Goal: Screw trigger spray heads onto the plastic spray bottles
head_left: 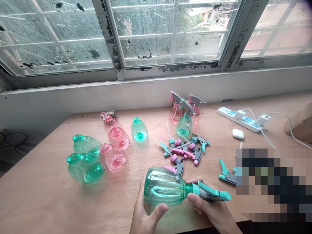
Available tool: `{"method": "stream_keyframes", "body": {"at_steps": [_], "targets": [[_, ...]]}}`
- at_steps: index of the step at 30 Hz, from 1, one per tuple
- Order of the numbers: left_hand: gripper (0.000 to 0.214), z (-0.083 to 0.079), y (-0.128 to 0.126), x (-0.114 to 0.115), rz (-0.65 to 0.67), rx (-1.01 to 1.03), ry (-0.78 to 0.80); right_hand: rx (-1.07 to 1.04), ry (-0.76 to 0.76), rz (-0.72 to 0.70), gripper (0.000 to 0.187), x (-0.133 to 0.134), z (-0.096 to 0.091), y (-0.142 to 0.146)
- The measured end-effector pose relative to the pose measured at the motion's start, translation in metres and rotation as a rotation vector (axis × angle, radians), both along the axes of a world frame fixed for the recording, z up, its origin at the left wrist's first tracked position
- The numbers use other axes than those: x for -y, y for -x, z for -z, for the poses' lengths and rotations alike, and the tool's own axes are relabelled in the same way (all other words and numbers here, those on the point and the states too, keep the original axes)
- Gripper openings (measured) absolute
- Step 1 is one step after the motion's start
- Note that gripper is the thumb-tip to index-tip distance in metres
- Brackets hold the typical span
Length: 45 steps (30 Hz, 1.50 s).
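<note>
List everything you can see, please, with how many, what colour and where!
Held spray bottle: one, green, teal-grey head, front centre
Headless green bottles: three, two left, one centre
Headless pink bottles: three, left
Standing spray bottles: three, two pink, one green, back
Piled spray heads: several, overlapping, pink, teal, grey, centre
Separate spray head: at least one, teal-grey, right
Power strip: one, white and blue, back right
Plugs: two, white, in strip
Small case: one, white, right
Box: one, brown, right edge
Table: one, brown, underneath
Window: one, grey-framed, behind
Pixelated patch: one, contents unclear, front right
Left hand: one, bare, at bottle's body
Right hand: one, bare, at bottle's collar
</note>
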State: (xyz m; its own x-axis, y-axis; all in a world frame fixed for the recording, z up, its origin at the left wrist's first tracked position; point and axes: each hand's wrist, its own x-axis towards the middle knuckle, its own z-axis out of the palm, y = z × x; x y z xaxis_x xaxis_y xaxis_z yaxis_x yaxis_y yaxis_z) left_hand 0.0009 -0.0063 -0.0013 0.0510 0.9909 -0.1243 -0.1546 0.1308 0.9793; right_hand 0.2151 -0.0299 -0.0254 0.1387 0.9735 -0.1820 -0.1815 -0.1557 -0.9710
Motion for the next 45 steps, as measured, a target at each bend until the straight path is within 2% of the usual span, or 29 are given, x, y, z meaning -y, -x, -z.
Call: {"method": "stream_keyframes", "body": {"at_steps": [2,4,12,18,26,31,35,40,45], "targets": [[0.087,-0.004,0.0,-0.001,0.004,-0.017,0.0,0.004,0.001,-0.014,0.045,0.0,-0.001,-0.001],[0.085,-0.007,0.0,-0.001,-0.003,-0.018,-0.012,0.0,0.0,-0.024,0.043,-0.001,-0.001,-0.002],[0.101,0.0,0.002,0.006,0.023,0.06,0.004,-0.007,-0.011,-0.045,0.045,-0.001,-0.004,-0.002],[0.119,0.003,0.003,0.002,-0.006,0.116,0.021,-0.015,-0.007,-0.02,0.043,-0.001,-0.009,0.001],[0.101,-0.006,-0.005,0.001,-0.054,0.096,0.02,-0.041,-0.025,-0.046,0.041,0.002,-0.004,0.0],[0.098,-0.003,-0.004,0.002,-0.051,0.046,0.021,-0.076,0.002,-0.01,0.047,0.003,0.001,-0.002],[0.094,0.002,-0.006,0.005,-0.046,0.06,0.017,-0.124,-0.032,0.029,0.048,0.002,0.006,-0.002],[0.097,0.005,-0.005,0.008,-0.032,0.071,0.017,-0.117,-0.031,0.04,0.051,0.001,0.006,-0.002],[0.107,-0.002,-0.001,0.004,0.035,0.056,-0.02,-0.126,-0.031,0.027,0.047,0.001,0.002,0.0]]}}
